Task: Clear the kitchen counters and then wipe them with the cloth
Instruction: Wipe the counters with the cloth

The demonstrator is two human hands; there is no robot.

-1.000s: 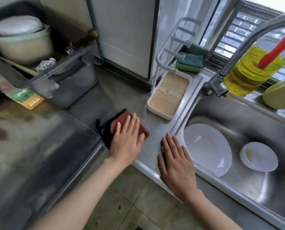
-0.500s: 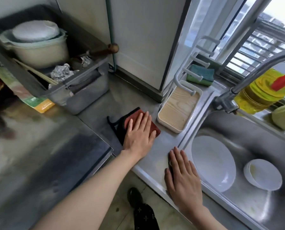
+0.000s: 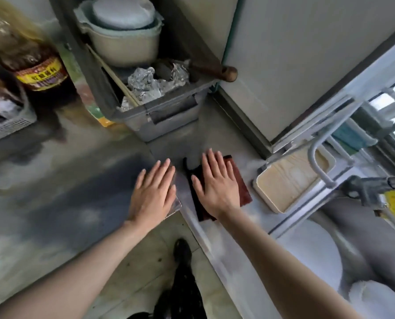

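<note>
Since the earlier frame, the cloth has changed hands: our right hand [image 3: 217, 185] now presses flat, fingers spread, on the dark-red wiping cloth [image 3: 239, 180]; our left hand [image 3: 152, 192] rests open on the steel surface [image 3: 65, 192]. Wiping appears underway; the blurred brown sauce bottle [image 3: 31, 58] remains uncleared.

Two bare hands lie flat on a steel kitchen counter [image 3: 54, 180] at mid-frame. The right hand [image 3: 217, 185] presses, fingers spread, on a dark red cloth [image 3: 242, 185]; the left hand [image 3: 152, 192] rests palm-down just beside it at the counter's corner edge. At right, a wood-grain tray [image 3: 288, 185] sits beside a sink holding a white plate [image 3: 316, 256]. A grey bin [image 3: 168, 118] with crumpled foil [image 3: 150, 86] stands above; a sauce bottle [image 3: 31, 63] appears upper left.
</note>
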